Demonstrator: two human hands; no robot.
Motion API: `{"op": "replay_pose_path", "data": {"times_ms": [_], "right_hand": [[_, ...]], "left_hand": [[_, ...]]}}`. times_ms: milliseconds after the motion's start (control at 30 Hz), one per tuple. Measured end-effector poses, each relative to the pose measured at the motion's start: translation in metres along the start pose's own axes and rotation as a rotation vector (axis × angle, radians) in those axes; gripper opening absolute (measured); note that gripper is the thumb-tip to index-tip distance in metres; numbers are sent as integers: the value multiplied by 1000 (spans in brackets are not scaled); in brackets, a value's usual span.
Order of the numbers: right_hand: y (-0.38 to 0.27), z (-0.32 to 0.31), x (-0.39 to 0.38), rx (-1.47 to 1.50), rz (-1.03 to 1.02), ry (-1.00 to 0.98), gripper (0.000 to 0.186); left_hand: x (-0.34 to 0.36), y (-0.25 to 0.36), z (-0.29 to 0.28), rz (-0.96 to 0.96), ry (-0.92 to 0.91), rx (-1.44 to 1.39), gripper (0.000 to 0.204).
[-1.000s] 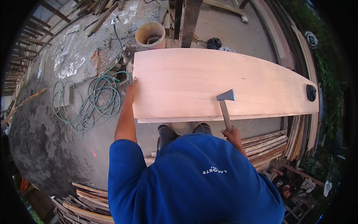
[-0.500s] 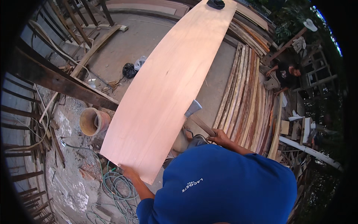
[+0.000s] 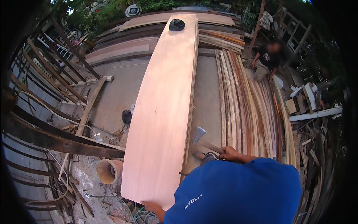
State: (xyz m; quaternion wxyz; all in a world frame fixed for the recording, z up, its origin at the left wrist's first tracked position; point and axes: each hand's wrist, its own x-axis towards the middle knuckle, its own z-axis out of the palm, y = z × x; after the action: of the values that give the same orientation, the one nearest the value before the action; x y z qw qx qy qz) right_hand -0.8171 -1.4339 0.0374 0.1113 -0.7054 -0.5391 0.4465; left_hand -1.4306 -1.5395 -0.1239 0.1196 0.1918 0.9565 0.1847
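Observation:
A long sheet of plywood (image 3: 160,108), pale and pinkish, stretches away from me, its left edge curved. My left hand (image 3: 153,210) grips the near edge of the sheet, its fingers partly hidden there. The wooden handle of an axe (image 3: 209,145) is held in my right hand (image 3: 231,154), closed around it to the right of the sheet. The metal axe head points forward, just beside the right edge of the plywood. On the sheet's far end lies a black bundle (image 3: 176,25), perhaps a plastic bag.
Stacked timber strips (image 3: 253,108) lie to the right, where another person (image 3: 265,59) sits low. An orange-brown bucket (image 3: 109,171) tips on its side at left. A green hose (image 3: 143,216) coils by my left hand. Dark wooden beams (image 3: 67,138) cross the left side.
My view has lifted and turned, so the plywood appears straighter and its far end shows. The axe head, which overlapped the sheet's right edge, now appears apart from it.

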Motion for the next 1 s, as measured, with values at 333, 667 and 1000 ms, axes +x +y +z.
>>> {"op": "replay_pose_path", "data": {"times_ms": [333,667,1000], "right_hand": [[111,3,-3,238,460,-72,33],[312,-6,-28,181,787,-235,61],[307,-67,-67,387,1023,-217,54]], "left_hand": [[-6,19,-17,-151,295,202,84],[-138,409,50,754,-114,214,81],[-140,382,96,650,-64,400,76]]}}
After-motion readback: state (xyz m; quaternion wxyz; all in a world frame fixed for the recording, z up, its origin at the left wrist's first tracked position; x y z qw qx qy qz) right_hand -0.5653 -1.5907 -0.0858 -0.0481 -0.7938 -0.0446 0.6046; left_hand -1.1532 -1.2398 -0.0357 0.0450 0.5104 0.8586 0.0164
